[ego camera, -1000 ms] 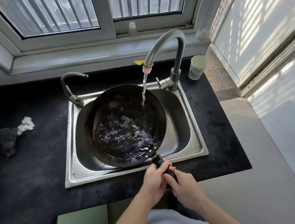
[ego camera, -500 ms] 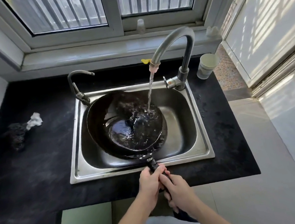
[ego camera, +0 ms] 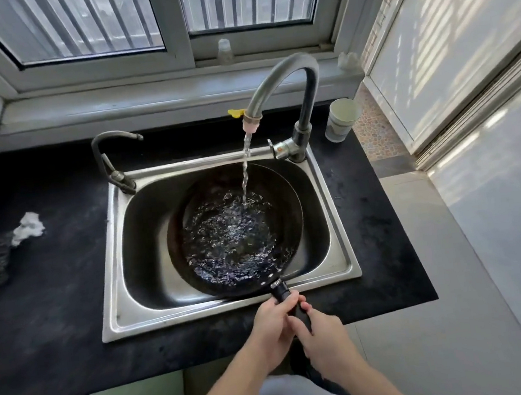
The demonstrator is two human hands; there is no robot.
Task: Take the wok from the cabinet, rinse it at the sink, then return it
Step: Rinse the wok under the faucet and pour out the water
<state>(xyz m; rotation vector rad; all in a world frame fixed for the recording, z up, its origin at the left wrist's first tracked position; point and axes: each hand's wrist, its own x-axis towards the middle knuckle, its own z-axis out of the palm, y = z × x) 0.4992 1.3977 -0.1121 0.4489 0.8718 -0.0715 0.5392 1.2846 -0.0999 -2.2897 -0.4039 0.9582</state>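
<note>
Since half a second ago the wok point(ego camera: 234, 232) has swung from the left of the sink point(ego camera: 201, 313) to its right and levelled, with water point(ego camera: 228, 240) pooling inside it under the running tap point(ego camera: 284, 74). The left hand point(ego camera: 272, 329) and right hand point(ego camera: 325, 336) both grip the wok's handle point(ego camera: 281, 292) above the front rim, fingers point(ego camera: 289, 301) clamped round it.

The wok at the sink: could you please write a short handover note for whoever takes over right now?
Hands: left hand and right hand both grip the black handle of the round black metal wok.
Wok: inside the stainless steel sink, holding water; the tall curved grey tap runs into it.
Done: wok out of the cabinet, rinse under way.
To do: pour out the water, shut the tap, return the wok.
</note>
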